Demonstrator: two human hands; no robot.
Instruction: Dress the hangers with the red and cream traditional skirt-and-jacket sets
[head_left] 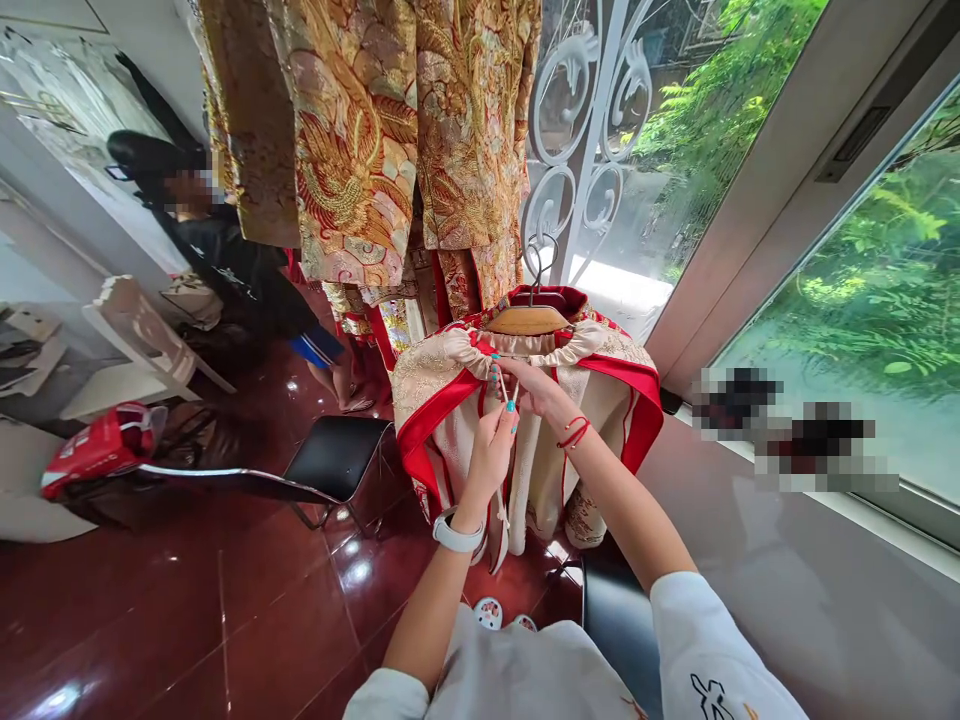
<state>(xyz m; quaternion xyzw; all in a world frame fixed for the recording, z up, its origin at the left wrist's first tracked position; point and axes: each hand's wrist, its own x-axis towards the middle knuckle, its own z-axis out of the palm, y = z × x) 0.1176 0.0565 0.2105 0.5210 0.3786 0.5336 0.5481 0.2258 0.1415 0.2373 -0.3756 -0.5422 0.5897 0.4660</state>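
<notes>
A cream and red embroidered garment hangs on a wooden hanger in front of me. My left hand, with a white wristband, pinches a thin cream tie or cord at the garment's front. My right hand, with red strings on the wrist, is closed on the same cord just below the gathered collar. Both hands meet at the centre of the garment.
A gold embroidered robe hangs above. A black stool stands left on the red tiled floor. A person in dark clothes sits at the left. A white ornate grille and windows lie right. A red bag lies far left.
</notes>
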